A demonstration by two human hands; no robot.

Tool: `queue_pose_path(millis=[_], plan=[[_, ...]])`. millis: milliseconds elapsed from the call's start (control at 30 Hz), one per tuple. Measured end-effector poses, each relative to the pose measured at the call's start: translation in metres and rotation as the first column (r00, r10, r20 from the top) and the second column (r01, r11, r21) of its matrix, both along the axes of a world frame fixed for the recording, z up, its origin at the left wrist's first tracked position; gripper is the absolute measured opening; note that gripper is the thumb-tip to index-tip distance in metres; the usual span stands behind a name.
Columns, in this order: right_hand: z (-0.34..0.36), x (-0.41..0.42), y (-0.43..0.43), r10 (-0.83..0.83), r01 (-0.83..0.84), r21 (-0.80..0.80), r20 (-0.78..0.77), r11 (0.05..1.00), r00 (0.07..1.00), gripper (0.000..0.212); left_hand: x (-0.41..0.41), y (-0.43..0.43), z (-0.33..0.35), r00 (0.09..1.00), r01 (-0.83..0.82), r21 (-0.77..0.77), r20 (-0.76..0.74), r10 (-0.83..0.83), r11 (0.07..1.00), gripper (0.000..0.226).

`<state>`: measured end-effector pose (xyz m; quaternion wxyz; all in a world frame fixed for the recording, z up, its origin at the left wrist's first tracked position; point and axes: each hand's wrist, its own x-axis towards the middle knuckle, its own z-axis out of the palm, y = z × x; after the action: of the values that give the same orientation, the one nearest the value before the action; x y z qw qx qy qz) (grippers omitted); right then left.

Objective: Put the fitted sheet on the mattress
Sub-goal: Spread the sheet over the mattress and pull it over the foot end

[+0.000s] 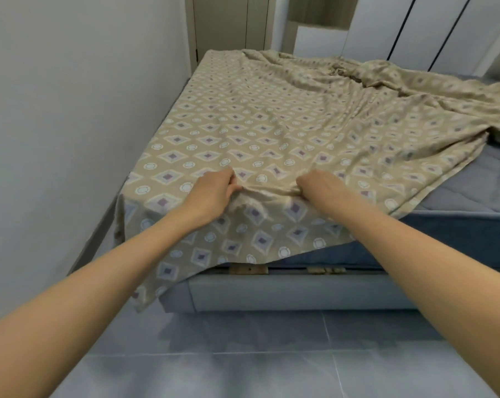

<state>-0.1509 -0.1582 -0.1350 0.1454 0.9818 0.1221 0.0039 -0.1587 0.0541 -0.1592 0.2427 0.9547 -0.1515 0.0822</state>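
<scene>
right hand [315, 183] half under fitted sheet [243, 124]

Your tan sheet [243, 124] is half on.
It lies flat on the left and bunched up far right, where the blue mattress [473, 193] shows bare.

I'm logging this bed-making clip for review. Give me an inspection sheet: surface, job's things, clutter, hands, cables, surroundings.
Surface: blue-grey mattress, bare on the right, on a padded bed base.
Job's things: patterned beige fitted sheet, spread over the left, bunched far right, hanging over the near edge.
Clutter: nothing seen.
Hands: left hand and right hand each grip a fold of the sheet at the near edge.
Cables: nothing seen.
Surroundings: wall at left, tiled floor, wardrobe doors behind.
</scene>
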Motion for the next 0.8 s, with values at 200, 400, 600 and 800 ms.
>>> queue_pose_path(millis=[200, 400, 600, 800], plan=[[-0.026, -0.034, -0.015, -0.093, -0.059, 0.586, 0.227, 0.808, 0.97, 0.016, -0.018, -0.008, -0.008, 0.985, -0.09, -0.145, 0.131, 0.109, 0.985, 0.009], [-0.04, -0.075, -0.02, -0.022, -0.126, 0.577, 0.242, 0.807, 0.97, 0.012, -0.045, -0.005, -0.002, 0.994, -0.064, 0.002, 0.084, 0.063, 0.998, 0.009], [-0.05, -0.106, 0.006, 0.036, -0.121, 0.55, 0.163, 0.827, 0.986, 0.006, -0.073, 0.022, -0.017, 0.994, -0.085, 0.363, 0.101, 0.052, 0.928, 0.04], [-0.062, -0.116, 0.035, -0.018, 0.065, 0.739, -0.071, 0.67, 0.997, 0.023, -0.09, 0.048, -0.038, 0.986, -0.159, 0.431, 0.118, 0.119, 0.888, 0.04]])
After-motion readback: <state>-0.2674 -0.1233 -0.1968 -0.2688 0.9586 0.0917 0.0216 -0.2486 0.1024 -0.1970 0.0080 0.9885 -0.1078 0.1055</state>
